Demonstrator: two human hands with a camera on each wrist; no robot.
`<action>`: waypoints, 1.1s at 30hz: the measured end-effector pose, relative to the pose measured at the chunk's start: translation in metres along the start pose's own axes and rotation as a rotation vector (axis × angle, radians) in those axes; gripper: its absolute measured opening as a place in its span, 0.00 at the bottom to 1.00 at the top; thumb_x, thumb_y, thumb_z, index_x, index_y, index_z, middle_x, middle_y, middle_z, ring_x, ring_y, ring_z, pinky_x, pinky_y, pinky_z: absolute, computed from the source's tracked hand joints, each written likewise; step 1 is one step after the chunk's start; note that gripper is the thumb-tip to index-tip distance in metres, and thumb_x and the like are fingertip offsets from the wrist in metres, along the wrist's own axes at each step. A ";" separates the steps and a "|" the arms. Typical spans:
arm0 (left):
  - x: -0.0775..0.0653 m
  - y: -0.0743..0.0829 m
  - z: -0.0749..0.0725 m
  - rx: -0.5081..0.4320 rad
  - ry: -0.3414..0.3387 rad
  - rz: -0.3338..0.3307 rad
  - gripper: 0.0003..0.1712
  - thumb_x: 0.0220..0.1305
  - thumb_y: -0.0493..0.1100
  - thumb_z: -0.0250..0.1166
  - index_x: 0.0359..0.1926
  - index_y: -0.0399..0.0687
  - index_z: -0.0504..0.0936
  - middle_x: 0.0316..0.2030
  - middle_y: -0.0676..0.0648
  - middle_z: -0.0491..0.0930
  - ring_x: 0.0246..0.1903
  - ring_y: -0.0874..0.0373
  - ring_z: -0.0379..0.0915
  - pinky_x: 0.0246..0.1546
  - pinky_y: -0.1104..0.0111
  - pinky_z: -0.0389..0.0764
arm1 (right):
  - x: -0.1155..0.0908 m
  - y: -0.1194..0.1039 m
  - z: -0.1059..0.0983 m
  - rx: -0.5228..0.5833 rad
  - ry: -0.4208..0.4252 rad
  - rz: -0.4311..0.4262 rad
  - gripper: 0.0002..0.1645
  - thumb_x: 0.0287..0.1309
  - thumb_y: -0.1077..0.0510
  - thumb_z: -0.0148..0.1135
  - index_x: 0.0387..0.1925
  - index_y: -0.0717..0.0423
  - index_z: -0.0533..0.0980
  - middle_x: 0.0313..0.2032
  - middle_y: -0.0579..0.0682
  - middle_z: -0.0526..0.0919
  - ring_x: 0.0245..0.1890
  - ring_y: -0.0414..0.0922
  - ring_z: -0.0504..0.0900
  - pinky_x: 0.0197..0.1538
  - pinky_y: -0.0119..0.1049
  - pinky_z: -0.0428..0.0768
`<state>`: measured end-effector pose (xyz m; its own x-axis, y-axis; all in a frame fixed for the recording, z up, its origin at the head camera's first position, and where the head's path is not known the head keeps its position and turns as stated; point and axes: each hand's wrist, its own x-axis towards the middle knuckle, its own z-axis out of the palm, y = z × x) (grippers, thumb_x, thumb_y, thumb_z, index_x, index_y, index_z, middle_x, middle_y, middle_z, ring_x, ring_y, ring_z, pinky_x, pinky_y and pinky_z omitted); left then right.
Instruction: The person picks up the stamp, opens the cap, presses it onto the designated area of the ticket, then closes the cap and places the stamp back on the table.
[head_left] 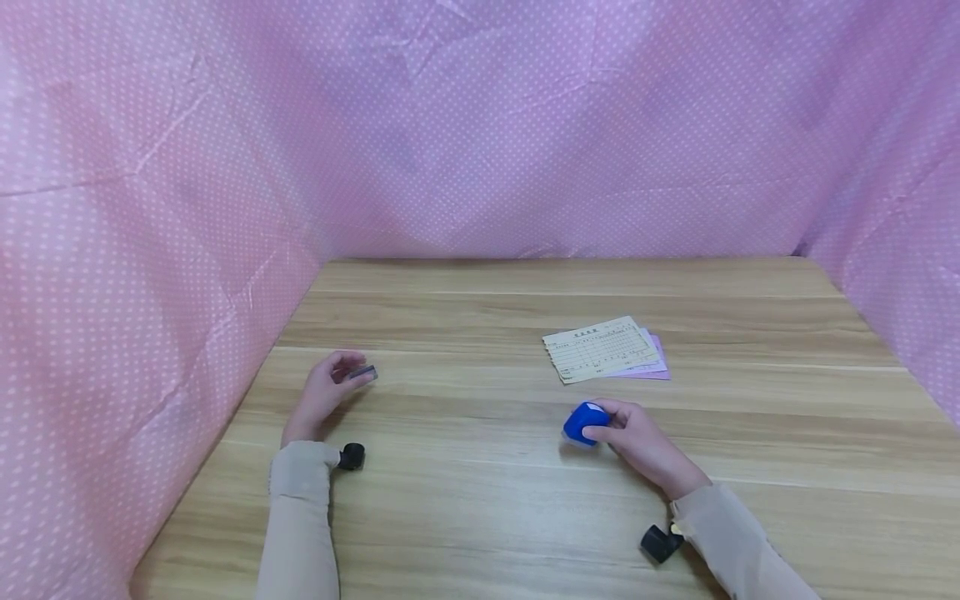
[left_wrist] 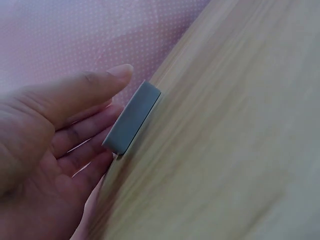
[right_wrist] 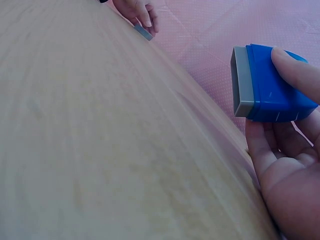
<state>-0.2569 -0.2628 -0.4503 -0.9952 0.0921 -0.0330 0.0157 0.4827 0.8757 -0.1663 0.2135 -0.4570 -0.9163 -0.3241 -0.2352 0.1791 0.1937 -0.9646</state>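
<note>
My right hand (head_left: 641,437) grips a blue stamp (head_left: 585,423) just above the tabletop, thumb on one side and fingers on the other. In the right wrist view the grey rimmed end of the stamp (right_wrist: 242,82) faces left, with no cap over it. A small grey stamp cap (left_wrist: 132,119) rests on the table by the fingertips of my left hand (head_left: 330,387). The left thumb (left_wrist: 95,90) stands a little apart from the cap, and the other fingers lie loosely bent behind it. Whether those fingers touch the cap is hidden.
A cream printed form (head_left: 600,350) lies over a purple sheet (head_left: 656,358) beyond my right hand. Both are on the wooden table (head_left: 480,508). Pink dotted cloth (head_left: 480,125) hangs behind the table and along its sides.
</note>
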 end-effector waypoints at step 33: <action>0.002 -0.009 -0.004 0.171 -0.034 0.056 0.21 0.63 0.39 0.65 0.55 0.33 0.76 0.63 0.35 0.69 0.63 0.39 0.65 0.66 0.47 0.64 | -0.002 -0.003 0.001 0.012 -0.010 -0.002 0.36 0.63 0.51 0.62 0.65 0.68 0.64 0.64 0.63 0.72 0.62 0.45 0.74 0.61 0.28 0.74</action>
<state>-0.2594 -0.2708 -0.4567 -0.9885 0.1512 -0.0053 0.0901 0.6165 0.7821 -0.1643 0.2128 -0.4537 -0.9130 -0.3339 -0.2342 0.1814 0.1818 -0.9665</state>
